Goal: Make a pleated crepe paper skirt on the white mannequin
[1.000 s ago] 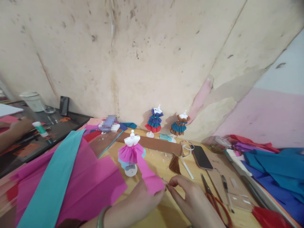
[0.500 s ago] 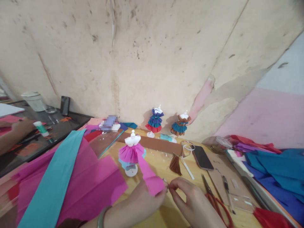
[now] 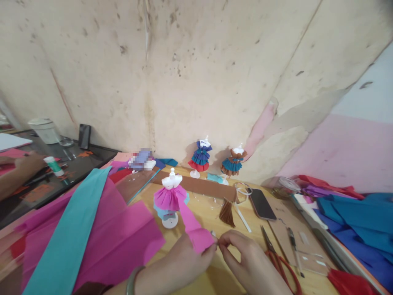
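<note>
My left hand (image 3: 192, 256) is closed in front of a small white dress form (image 3: 172, 180) with a gathered pink skirt (image 3: 167, 198) over a light blue layer. From that skirt a long pink crepe paper strip (image 3: 196, 233) runs down and drapes over my left fingers. A tiny whitish thing (image 3: 213, 233) shows at those fingertips. My right hand (image 3: 242, 252) pinches thumb and forefinger together, its tips meeting the left fingertips. What lies between the fingertips is too small to make out. Scissors (image 3: 278, 258) with orange handles lie just right of my right hand.
Two dressed mini forms (image 3: 201, 157) (image 3: 232, 164) stand by the wall. A phone (image 3: 262, 204), a brown tassel (image 3: 227, 213) and a pen (image 3: 294, 248) lie rightward. Pink and turquoise paper (image 3: 69, 229) covers the left. Another person's hand (image 3: 29, 166) works at the far-left black table.
Both hands stay almost in place, fingertips still together. My left hand has shifted very slightly to the right, with the pink strip draped over it.
</note>
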A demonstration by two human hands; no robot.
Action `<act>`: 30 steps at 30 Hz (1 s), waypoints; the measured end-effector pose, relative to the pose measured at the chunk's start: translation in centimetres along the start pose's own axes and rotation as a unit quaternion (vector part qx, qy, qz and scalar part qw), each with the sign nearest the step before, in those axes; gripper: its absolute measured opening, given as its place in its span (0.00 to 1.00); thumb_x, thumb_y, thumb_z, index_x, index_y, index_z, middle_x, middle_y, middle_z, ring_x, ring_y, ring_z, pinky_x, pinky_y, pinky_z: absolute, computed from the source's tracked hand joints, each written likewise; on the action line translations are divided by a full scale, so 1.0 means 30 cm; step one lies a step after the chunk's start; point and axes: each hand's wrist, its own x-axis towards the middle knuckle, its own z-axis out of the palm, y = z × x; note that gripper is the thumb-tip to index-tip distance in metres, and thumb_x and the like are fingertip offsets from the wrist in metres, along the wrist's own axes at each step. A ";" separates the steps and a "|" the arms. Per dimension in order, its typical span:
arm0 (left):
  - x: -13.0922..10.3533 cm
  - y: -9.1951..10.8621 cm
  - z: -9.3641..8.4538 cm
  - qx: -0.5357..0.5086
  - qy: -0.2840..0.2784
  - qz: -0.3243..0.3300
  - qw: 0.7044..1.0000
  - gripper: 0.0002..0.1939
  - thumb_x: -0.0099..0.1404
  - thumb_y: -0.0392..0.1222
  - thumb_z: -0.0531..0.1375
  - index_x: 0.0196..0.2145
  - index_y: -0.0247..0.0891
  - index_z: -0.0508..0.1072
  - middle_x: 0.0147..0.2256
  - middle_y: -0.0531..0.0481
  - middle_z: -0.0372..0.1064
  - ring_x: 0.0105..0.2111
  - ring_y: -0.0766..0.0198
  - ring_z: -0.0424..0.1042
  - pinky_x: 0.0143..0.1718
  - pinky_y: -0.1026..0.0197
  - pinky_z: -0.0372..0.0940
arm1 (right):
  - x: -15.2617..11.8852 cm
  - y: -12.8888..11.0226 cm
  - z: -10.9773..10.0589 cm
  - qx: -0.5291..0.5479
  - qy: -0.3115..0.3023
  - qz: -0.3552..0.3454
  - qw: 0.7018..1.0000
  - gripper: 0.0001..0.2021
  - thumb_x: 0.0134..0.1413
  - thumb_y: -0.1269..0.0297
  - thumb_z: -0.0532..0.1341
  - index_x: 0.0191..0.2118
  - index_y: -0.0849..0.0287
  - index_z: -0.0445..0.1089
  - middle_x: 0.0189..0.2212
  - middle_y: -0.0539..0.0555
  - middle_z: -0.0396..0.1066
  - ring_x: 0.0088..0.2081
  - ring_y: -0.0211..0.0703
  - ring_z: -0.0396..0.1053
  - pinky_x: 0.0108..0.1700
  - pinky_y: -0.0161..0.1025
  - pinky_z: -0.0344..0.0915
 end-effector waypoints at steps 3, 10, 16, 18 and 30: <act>0.001 -0.004 0.003 0.005 0.004 0.007 1.000 0.11 0.65 0.35 0.51 0.29 0.39 0.71 0.25 0.53 0.66 0.27 0.64 0.63 0.31 0.63 0.59 | -0.002 -0.002 -0.003 0.001 0.009 -0.005 1.000 0.10 0.59 0.69 0.52 0.31 0.56 0.68 0.30 0.54 0.75 0.34 0.47 0.75 0.38 0.41 0.68; -0.005 -0.004 0.007 0.026 0.016 0.019 0.999 0.12 0.66 0.34 0.51 0.29 0.38 0.73 0.24 0.54 0.65 0.25 0.65 0.61 0.30 0.64 0.59 | -0.007 0.007 0.008 0.010 0.028 -0.012 0.999 0.10 0.60 0.69 0.53 0.31 0.56 0.69 0.29 0.52 0.75 0.33 0.45 0.74 0.38 0.39 0.67; -0.012 -0.018 0.017 0.023 0.019 0.004 1.000 0.12 0.65 0.35 0.52 0.30 0.39 0.74 0.24 0.54 0.65 0.25 0.65 0.63 0.27 0.64 0.57 | -0.003 0.002 0.006 0.002 0.023 -0.009 1.000 0.10 0.59 0.71 0.53 0.31 0.56 0.69 0.29 0.53 0.75 0.33 0.46 0.75 0.38 0.40 0.67; -0.013 -0.017 0.019 0.017 0.023 0.002 1.000 0.11 0.65 0.36 0.52 0.31 0.40 0.74 0.25 0.53 0.67 0.26 0.64 0.64 0.28 0.64 0.57 | -0.002 0.002 0.004 0.002 0.023 -0.006 1.000 0.10 0.59 0.70 0.52 0.30 0.56 0.68 0.29 0.53 0.75 0.33 0.46 0.75 0.38 0.40 0.67; -0.004 -0.016 0.015 0.014 -0.003 0.012 1.000 0.11 0.65 0.34 0.52 0.27 0.38 0.70 0.23 0.56 0.60 0.25 0.67 0.60 0.26 0.65 0.52 | -0.011 -0.004 -0.005 -0.003 0.002 0.001 1.000 0.08 0.56 0.71 0.53 0.30 0.56 0.68 0.29 0.53 0.75 0.33 0.46 0.75 0.38 0.40 0.67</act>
